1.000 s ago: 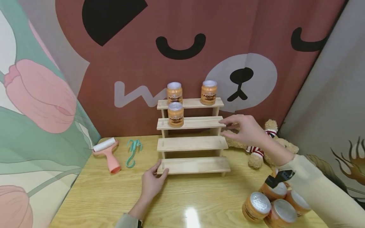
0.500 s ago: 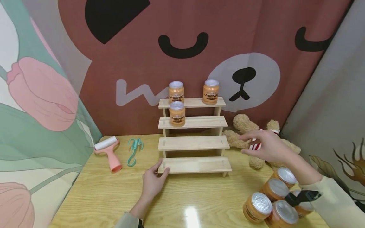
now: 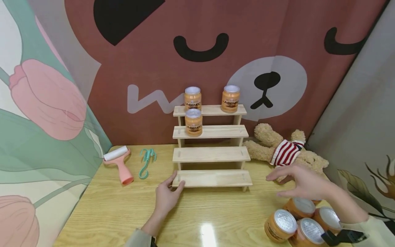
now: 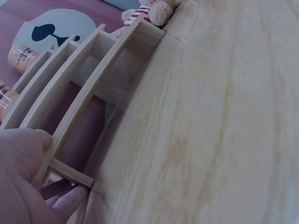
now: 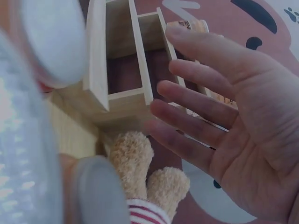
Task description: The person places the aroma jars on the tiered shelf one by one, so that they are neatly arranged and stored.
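A four-step wooden display rack (image 3: 211, 154) stands on the table. My left hand (image 3: 166, 197) grips the left end of its lowest step, thumb on the front edge; the left wrist view shows fingers (image 4: 70, 203) round the end support. Two orange jars with pale lids, a left jar (image 3: 192, 97) and a right jar (image 3: 230, 99), stand on the top step. A third jar (image 3: 193, 123) is at the left of the step below. My right hand (image 3: 308, 181) hovers above several more jars (image 3: 280, 224), fingers spread and holding nothing, as the right wrist view confirms.
A teddy bear (image 3: 285, 152) in a striped top lies right of the rack. To the left are a pink-handled roller (image 3: 120, 164) and a teal hook (image 3: 145, 164). A bear-print curtain (image 3: 148, 68) hangs behind the table (image 3: 123, 212).
My right hand has drawn away from the rack's right side, moving right and toward me over the jar cluster. My left hand keeps its hold on the rack.
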The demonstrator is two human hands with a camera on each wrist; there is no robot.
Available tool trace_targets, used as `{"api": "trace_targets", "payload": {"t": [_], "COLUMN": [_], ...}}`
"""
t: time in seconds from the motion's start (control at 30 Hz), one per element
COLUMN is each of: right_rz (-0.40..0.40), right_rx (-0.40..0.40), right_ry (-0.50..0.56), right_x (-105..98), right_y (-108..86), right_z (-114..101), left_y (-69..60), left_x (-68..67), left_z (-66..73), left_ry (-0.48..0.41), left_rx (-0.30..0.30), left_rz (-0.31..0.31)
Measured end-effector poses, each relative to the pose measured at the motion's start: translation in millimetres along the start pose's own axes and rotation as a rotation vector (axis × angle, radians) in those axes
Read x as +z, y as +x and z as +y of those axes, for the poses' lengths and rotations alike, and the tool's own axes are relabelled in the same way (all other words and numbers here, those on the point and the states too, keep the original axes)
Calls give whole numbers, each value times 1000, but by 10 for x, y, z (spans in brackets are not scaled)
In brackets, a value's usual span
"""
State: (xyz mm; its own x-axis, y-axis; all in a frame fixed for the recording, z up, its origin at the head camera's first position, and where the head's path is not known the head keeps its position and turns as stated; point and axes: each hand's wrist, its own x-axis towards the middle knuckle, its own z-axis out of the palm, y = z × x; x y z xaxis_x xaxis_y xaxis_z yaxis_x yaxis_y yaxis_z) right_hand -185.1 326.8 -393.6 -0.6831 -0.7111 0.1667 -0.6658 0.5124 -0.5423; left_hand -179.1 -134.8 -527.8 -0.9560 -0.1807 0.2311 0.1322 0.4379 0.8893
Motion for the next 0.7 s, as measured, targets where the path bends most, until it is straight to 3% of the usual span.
{"api": "trace_targets", "payload": {"t": [0.27, 0.53, 0.7], "right_rz": [-161, -242, -353], "right_rx": [-18, -98, -4], "right_ry": [155, 68, 134], "right_x": [107, 228, 280], "right_y": [-230, -297, -258], "right_z": [85, 41, -60], "left_y": [-3, 14, 11], "left_x": [15, 16, 8], "left_z": [-7, -20, -24], "left_ry": [7, 5, 11], "left_rx": [7, 2, -2], "left_rz": [5, 14, 12]}}
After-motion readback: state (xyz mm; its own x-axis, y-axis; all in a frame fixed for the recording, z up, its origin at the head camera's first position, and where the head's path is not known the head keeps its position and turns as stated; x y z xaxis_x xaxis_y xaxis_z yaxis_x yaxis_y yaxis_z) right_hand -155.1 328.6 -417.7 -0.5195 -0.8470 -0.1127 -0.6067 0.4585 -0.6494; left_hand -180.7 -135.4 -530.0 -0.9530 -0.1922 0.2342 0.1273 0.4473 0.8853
